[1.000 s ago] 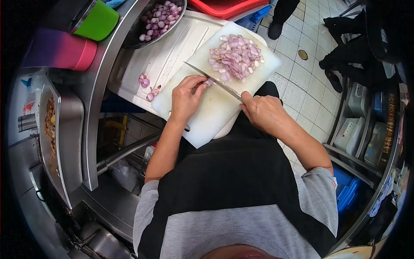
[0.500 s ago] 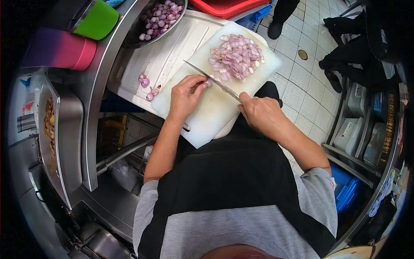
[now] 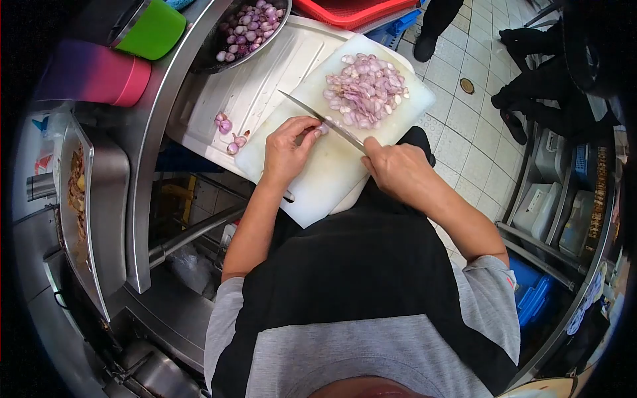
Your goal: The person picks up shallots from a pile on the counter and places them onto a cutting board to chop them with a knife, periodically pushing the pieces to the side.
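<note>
My right hand (image 3: 396, 170) is closed round the handle of a knife (image 3: 323, 121), whose blade reaches up and left over the white cutting board (image 3: 318, 186). My left hand (image 3: 288, 147) pinches a small shallot (image 3: 322, 129) against the board, right beside the blade. Beyond the knife lies a heap of sliced shallots (image 3: 366, 89). A few unpeeled or partly peeled shallots (image 3: 225, 126) rest on the white tray left of the board.
A metal bowl (image 3: 286, 16) of whole shallots stands at the back of the white tray (image 3: 192, 126). Behind is a red basket (image 3: 345, 18). Steel counter edge (image 3: 142, 166) on the left, tiled floor and other people's legs (image 3: 438, 23) at the upper right.
The knife and my right hand have shifted slightly left and up. My left hand has barely moved. Bowl and board appear a little further right in view.
</note>
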`<state>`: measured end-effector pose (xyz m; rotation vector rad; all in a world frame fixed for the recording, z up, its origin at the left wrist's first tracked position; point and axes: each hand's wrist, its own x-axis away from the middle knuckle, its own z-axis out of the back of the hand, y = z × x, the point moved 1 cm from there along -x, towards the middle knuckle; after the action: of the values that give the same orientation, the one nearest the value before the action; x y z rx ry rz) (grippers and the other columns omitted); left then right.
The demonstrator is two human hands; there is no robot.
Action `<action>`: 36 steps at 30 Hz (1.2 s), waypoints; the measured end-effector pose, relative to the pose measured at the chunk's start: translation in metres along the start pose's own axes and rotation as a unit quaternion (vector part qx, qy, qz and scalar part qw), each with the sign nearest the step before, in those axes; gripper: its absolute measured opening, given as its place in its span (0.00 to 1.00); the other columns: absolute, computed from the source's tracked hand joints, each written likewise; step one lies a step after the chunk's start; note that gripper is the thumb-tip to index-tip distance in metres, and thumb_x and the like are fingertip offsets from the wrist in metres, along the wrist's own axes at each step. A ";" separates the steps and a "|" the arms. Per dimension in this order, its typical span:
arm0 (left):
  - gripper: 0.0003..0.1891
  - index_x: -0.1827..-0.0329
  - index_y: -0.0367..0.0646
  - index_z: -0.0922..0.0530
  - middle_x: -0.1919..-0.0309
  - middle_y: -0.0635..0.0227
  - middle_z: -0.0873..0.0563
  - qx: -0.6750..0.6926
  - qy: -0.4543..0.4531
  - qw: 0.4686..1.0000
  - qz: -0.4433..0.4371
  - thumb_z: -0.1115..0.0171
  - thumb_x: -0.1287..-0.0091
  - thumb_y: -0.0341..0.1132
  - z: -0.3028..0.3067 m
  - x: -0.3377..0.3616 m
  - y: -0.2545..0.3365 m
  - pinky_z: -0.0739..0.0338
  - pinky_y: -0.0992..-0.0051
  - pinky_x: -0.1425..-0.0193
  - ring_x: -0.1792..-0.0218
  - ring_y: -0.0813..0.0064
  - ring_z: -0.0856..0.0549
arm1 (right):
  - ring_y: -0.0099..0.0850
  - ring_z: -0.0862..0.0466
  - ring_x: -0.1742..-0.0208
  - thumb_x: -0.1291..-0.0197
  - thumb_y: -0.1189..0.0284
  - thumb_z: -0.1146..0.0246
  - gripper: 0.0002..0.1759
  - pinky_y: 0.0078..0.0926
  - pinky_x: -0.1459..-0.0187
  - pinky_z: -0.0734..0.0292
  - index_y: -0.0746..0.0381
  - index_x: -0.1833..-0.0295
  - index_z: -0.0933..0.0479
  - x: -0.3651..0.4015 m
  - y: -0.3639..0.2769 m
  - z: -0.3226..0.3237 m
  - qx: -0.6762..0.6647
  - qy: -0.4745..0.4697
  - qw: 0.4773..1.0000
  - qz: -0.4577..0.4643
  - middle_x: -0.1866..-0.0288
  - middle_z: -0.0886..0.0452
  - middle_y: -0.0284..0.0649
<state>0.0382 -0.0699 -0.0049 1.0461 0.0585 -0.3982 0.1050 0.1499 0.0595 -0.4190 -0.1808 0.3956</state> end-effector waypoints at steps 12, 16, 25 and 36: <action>0.08 0.55 0.37 0.14 0.57 0.60 0.12 -0.005 0.015 1.000 -0.010 0.31 0.37 0.25 -0.001 0.000 0.002 0.15 0.74 0.55 0.60 0.69 0.10 | 0.50 0.15 0.75 0.31 0.69 0.45 0.11 0.48 0.74 0.21 0.67 0.61 0.31 -0.027 0.006 -0.023 -0.009 0.035 0.999 0.017 0.79 0.18 0.51; 0.08 0.56 0.36 0.14 0.58 0.59 0.12 0.013 0.025 1.000 -0.003 0.31 0.37 0.24 -0.002 0.002 -0.001 0.15 0.74 0.55 0.61 0.69 0.10 | 0.52 0.16 0.73 0.31 0.68 0.42 0.12 0.50 0.72 0.22 0.66 0.59 0.33 -0.002 -0.005 0.000 0.003 0.002 1.000 -0.004 0.78 0.19 0.51; 0.08 0.56 0.36 0.15 0.59 0.60 0.12 0.025 0.035 0.999 -0.003 0.31 0.38 0.24 -0.004 0.002 0.000 0.16 0.75 0.55 0.62 0.70 0.11 | 0.53 0.16 0.73 0.31 0.68 0.42 0.12 0.50 0.72 0.23 0.65 0.58 0.34 -0.032 0.010 -0.037 -0.027 0.027 0.999 -0.003 0.77 0.18 0.50; 0.08 0.56 0.33 0.15 0.57 0.60 0.12 0.006 0.014 1.000 -0.002 0.32 0.37 0.21 -0.002 0.002 -0.001 0.15 0.76 0.51 0.58 0.73 0.12 | 0.51 0.16 0.75 0.31 0.68 0.43 0.11 0.49 0.73 0.22 0.66 0.59 0.33 -0.012 0.000 -0.025 0.008 0.001 1.000 -0.018 0.79 0.19 0.50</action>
<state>0.0398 -0.0694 -0.0076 1.0628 0.0832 -0.3877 0.1006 0.1364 0.0354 -0.4002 -0.1839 0.3608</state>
